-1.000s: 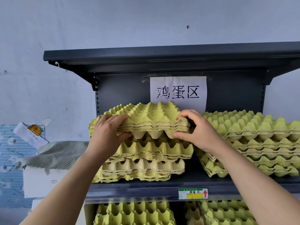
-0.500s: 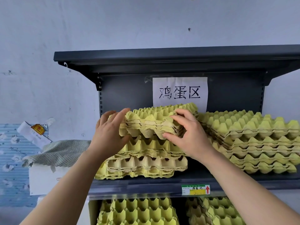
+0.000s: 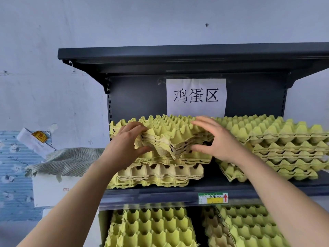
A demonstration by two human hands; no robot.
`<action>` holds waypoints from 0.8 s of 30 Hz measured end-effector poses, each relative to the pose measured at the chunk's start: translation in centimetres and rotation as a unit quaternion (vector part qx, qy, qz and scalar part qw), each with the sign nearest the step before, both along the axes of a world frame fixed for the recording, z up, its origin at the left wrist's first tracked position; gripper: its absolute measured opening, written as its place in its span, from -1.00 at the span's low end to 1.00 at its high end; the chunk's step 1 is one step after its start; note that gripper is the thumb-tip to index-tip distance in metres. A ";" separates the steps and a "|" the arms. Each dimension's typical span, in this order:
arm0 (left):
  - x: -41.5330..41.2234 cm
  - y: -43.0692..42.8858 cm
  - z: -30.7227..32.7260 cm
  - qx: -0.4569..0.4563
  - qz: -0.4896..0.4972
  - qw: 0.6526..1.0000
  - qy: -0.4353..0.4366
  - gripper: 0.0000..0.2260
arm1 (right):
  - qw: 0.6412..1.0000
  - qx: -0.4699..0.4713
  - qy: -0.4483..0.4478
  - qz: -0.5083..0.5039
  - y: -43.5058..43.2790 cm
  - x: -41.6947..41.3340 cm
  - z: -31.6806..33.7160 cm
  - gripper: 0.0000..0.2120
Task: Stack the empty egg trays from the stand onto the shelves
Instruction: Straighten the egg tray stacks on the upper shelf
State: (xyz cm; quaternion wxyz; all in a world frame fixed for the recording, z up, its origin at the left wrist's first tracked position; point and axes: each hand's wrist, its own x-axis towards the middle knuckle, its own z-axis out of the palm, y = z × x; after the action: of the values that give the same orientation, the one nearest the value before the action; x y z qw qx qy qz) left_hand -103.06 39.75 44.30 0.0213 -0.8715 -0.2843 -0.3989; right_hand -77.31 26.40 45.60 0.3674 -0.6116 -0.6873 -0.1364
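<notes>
A few yellow-green pulp egg trays [image 3: 170, 132] lie on top of the left pile [image 3: 156, 175] on the dark metal shelf [image 3: 160, 195]. My left hand [image 3: 128, 141] grips their front left corner, fingers over the top and thumb underneath. My right hand [image 3: 217, 138] is at their right side with fingers spread and nearly straight, the thumb against the front edge. A second pile of trays [image 3: 276, 139] stands on the right of the same shelf.
A paper sign [image 3: 195, 97] with characters hangs on the shelf's back panel under the top shelf [image 3: 178, 56]. More tray piles [image 3: 151, 227] fill the shelf below. A white box [image 3: 51, 186] draped with a grey cloth stands to the left.
The top trays have moved back and down onto the left pile. My right hand's fingers have loosened from a grip and spread. The view shifted slightly.
</notes>
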 end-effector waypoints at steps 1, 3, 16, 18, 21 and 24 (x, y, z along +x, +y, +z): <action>0.2 -0.3 -0.2 0.001 -0.004 1.000 0.002 -0.45 | 1.000 -0.027 -0.008 -0.009 0.3 0.5 0.1 -0.29; 0.5 -1.2 -0.4 -0.005 -0.025 1.000 0.002 -0.43 | 0.999 -0.049 0.001 -0.006 0.9 1.1 0.1 -0.28; 2.7 -6.7 0.7 -0.178 0.072 0.981 0.032 0.08 | 0.992 -0.116 0.040 0.014 2.0 2.2 0.5 -0.13; 3.6 -7.4 0.8 -0.184 0.090 0.979 0.013 0.03 | 0.993 -0.108 0.040 0.006 2.0 2.0 0.5 -0.12; 3.5 -6.7 0.8 -0.182 0.076 0.980 -0.018 -0.02 | 0.996 -0.081 0.045 -0.004 2.0 1.6 0.5 -0.12; 2.3 -5.8 1.4 -0.176 0.043 0.982 -0.054 -0.14 | 0.997 -0.028 0.064 0.015 1.9 0.9 0.5 -0.17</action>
State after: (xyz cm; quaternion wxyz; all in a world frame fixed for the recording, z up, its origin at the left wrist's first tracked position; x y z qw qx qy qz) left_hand -100.75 33.92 45.72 -0.1306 -0.8260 -0.3881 -0.3874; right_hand -76.40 28.28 46.14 0.3952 -0.6186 -0.6752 -0.0723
